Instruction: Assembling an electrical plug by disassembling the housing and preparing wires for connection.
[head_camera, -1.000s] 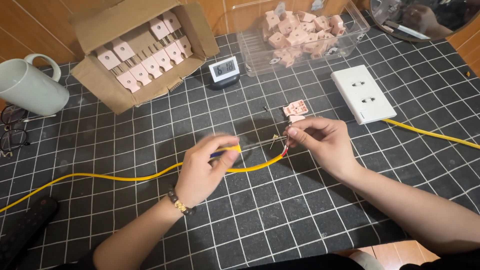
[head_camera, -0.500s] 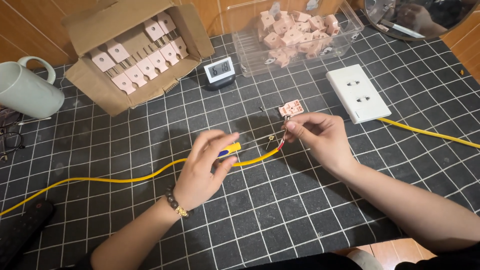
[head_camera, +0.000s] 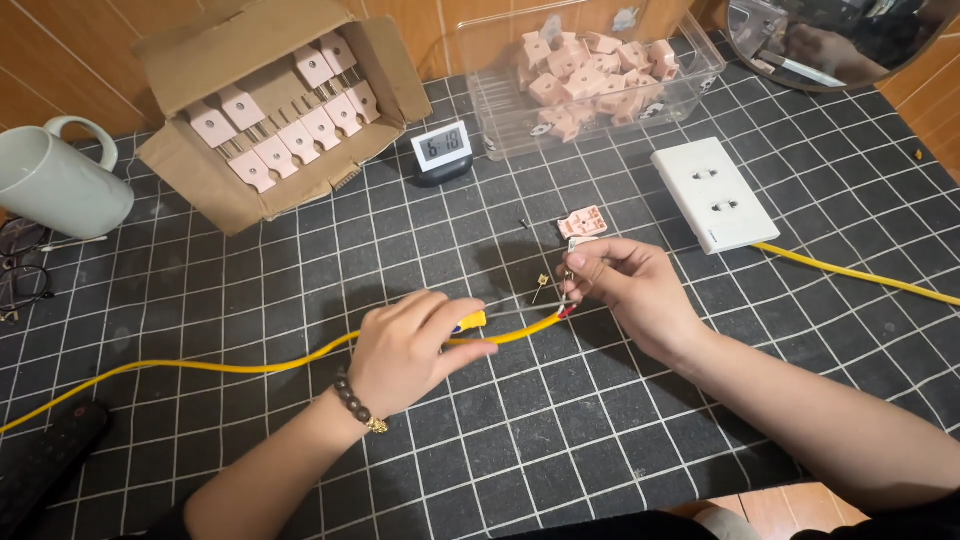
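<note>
Cable first: a long yellow sheathed cable (head_camera: 250, 366) snakes in from the left edge of the black rubber mat with the white grid (head_camera: 300, 470) and runs up to both hands in the middle. The left hand (head_camera: 410, 350), beaded bracelet on the wrist, has its fingers closed around a small screwdriver with a yellow and blue handle (head_camera: 472, 321), its thin shaft pointing right. The right hand (head_camera: 625, 290) pinches the stripped end of the cable between thumb and fingertips, where a bit of red core and a bare wire show. What exactly sits at the tip is too small to tell.

Around them, going left to right: a pale green ceramic mug (head_camera: 55, 185), an open cardboard box of pink plastic parts (head_camera: 275, 110), a small digital clock (head_camera: 442, 152), a clear plastic tub of more pink pieces (head_camera: 600, 75), one loose pink piece (head_camera: 582, 221) just above the right hand, and a white socket plate (head_camera: 714, 193) with another yellow lead (head_camera: 850, 272) running off right. Wood panelling behind.
</note>
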